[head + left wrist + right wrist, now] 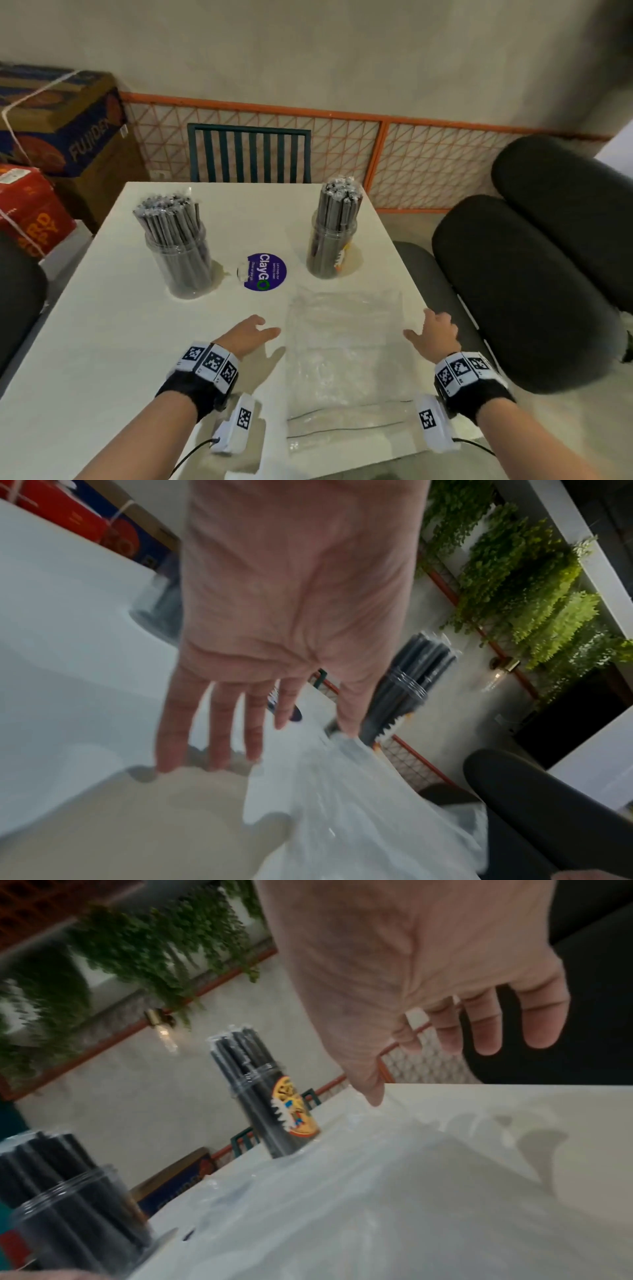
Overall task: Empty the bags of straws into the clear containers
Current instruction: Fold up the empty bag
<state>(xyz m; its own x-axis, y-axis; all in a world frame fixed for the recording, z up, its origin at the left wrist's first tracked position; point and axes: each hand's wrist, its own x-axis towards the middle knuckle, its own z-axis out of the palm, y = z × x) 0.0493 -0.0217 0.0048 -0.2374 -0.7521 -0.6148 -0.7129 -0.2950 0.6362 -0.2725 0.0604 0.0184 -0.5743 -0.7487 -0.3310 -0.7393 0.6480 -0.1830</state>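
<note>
At the bottom of the head view two bare forearms reach in over a white table (113,342), each wrist wrapped in a black band with black-and-white square markers. Between them, in the lower middle of the frame, a clear plastic bag (346,359) lies flat and crumpled on the tabletop, with no straws showing inside it. The left hand (248,334) sits just left of the bag with its fingers straight and spread, holding nothing; in the left wrist view the fingertips (219,758) reach down to the table surface, close beside the bag's edge. The right hand (436,330) is at the bag's right side, near the table's right edge, fingers loosely bent and parted, gripping nothing — in the right wrist view its thumb points down at the bag's rim, though contact is too blurred to tell. Farther up, in the centre of the frame, a round purple sticker (265,271) reading "ClayGo" sits on the table. To its left stands a clear container (183,253) packed with dark wrapped straws (168,219) that fan out above its rim; to its right stands a second clear container (330,248) with its own upright bundle of straws (339,200) and a coloured label on its side. Beyond the table, at upper centre, is a dark green chair back (250,154) against an orange wire-grid fence (411,154). Stacked cardboard boxes (58,126) fill the upper left, and black rounded cushions (534,274) the right.
</note>
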